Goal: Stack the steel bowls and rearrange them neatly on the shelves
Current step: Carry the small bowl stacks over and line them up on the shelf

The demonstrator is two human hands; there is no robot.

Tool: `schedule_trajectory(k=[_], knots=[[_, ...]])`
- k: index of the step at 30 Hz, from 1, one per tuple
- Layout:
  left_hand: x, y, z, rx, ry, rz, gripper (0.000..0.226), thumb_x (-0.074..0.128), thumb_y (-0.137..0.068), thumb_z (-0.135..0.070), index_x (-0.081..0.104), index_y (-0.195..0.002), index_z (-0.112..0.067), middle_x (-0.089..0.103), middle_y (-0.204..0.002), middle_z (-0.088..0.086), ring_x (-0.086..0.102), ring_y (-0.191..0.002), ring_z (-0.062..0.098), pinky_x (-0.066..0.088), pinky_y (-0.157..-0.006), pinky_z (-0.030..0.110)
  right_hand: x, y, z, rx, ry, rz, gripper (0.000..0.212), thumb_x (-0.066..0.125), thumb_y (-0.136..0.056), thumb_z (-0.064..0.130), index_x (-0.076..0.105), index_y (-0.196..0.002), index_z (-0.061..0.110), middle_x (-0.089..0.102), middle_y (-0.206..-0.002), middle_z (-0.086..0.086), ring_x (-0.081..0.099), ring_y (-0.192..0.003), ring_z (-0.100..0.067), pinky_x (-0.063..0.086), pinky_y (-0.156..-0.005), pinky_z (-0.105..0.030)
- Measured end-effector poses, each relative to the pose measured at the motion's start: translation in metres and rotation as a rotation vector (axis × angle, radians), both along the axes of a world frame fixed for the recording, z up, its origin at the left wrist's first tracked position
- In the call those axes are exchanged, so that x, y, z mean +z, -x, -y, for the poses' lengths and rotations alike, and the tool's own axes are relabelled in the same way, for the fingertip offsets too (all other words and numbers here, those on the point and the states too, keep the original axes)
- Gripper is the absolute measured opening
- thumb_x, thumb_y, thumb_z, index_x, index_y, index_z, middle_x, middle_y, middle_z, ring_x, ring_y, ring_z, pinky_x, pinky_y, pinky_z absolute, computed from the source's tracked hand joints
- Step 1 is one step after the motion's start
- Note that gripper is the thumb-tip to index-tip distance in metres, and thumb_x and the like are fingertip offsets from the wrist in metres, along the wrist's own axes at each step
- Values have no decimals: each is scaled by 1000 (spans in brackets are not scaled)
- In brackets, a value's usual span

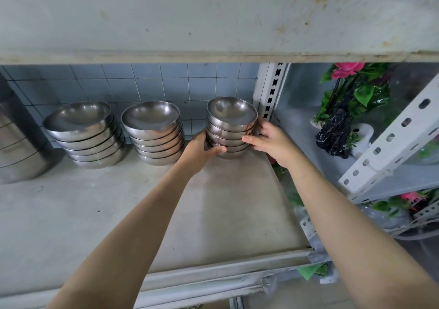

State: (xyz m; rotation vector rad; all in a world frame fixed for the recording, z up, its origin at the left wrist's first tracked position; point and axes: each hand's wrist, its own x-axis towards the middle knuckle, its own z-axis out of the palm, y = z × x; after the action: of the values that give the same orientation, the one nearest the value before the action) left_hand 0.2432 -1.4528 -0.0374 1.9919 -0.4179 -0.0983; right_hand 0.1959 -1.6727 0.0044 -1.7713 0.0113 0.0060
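Three stacks of steel bowls stand along the back of a pale shelf (118, 213). The right stack (231, 118) of smaller bowls sits at the shelf's back right corner. My left hand (202, 149) grips its left side low down, and my right hand (270, 142) grips its right side, thumb on the front. The middle stack (154, 132) and the left stack (85, 132) of wider bowls stand untouched to the left, each several bowls high.
A tall steel pot (16, 142) stands at the shelf's far left. The shelf above (213, 23) hangs low overhead. A slotted white upright (273, 90) rises right behind the right stack. Artificial flowers (351, 99) fill the neighbouring rack on the right.
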Motion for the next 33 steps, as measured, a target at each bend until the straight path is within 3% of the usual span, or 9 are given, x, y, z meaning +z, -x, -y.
schedule_trajectory(k=[5, 11, 15, 17, 20, 24, 28, 31, 33], knots=[[5, 2, -1, 1, -65, 26, 54, 77, -82, -29, 53, -129, -19, 64, -115, -9, 58, -108, 7, 38, -77, 1, 4, -1, 2, 22, 12, -39, 59, 74, -86, 12, 51, -138, 29, 65, -128, 6, 64, -114, -9, 50, -102, -47], [6, 5, -1, 7, -118, -13, 61, 77, -80, -40, 49, -130, -20, 64, -122, -4, 60, -114, 13, 46, -95, 28, 5, 0, 2, 43, 5, -67, 60, 74, -86, 15, 49, -138, 33, 64, -129, 7, 62, -116, -8, 49, -104, -46], [12, 14, -3, 41, -180, -74, 86, 71, -66, -62, 41, -135, -20, 61, -131, 1, 59, -119, 19, 47, -103, 42, 11, 13, -1, -45, 7, -42, 83, 81, -78, 28, 38, -148, 37, 55, -137, 11, 54, -125, -6, 50, -100, -38], [17, 30, -5, 64, -239, -71, 90, 73, -76, -50, 31, -148, -15, 50, -142, 8, 53, -127, 26, 44, -105, 43, 14, 31, -8, -182, 10, -14, 91, 84, -72, 38, 36, -150, 33, 51, -143, 6, 59, -116, -3, 51, -99, -36], [19, 68, -25, 66, -253, -30, 65, 71, -88, -32, 43, -145, -15, 49, -141, 7, 57, -122, 24, 47, -101, 39, 13, 72, -28, -291, 122, 64, 60, 79, -82, 31, 55, -136, 23, 62, -130, 5, 64, -103, -2, 51, -87, -21], [20, 128, -85, 72, -208, 12, 33, 68, -91, -24, 65, -124, -21, 61, -121, -8, 62, -112, 14, 49, -94, 26, 7, 117, -77, -228, 310, 93, 39, 78, -82, 26, 67, -119, 21, 69, -115, 9, 64, -107, -11, 48, -89, -21], [24, 176, -183, 147, -362, 132, 32, 68, -90, -19, 67, -122, -13, 66, -125, 2, 64, -110, 20, 40, -91, 12, 14, 137, -167, -108, 499, 196, 42, 78, -82, 27, 67, -122, 20, 66, -122, 9, 60, -114, -10, 43, -99, -24], [34, 215, -283, 255, -517, 200, 38, 66, -92, -25, 63, -128, -16, 62, -133, 0, 60, -118, 21, 44, -103, 29, 16, 146, -255, -6, 630, 303, 47, 77, -83, 27, 64, -127, 16, 63, -128, 4, 55, -122, -15, 36, -101, -22], [44, 246, -352, 366, -560, 202, 41, 64, -93, -27, 59, -133, -19, 57, -138, -2, 57, -122, 20, 41, -104, 30, 11, 151, -320, 58, 681, 384, 54, 79, -81, 29, 62, -130, 15, 62, -133, 0, 53, -126, -22, 37, -107, -30]])
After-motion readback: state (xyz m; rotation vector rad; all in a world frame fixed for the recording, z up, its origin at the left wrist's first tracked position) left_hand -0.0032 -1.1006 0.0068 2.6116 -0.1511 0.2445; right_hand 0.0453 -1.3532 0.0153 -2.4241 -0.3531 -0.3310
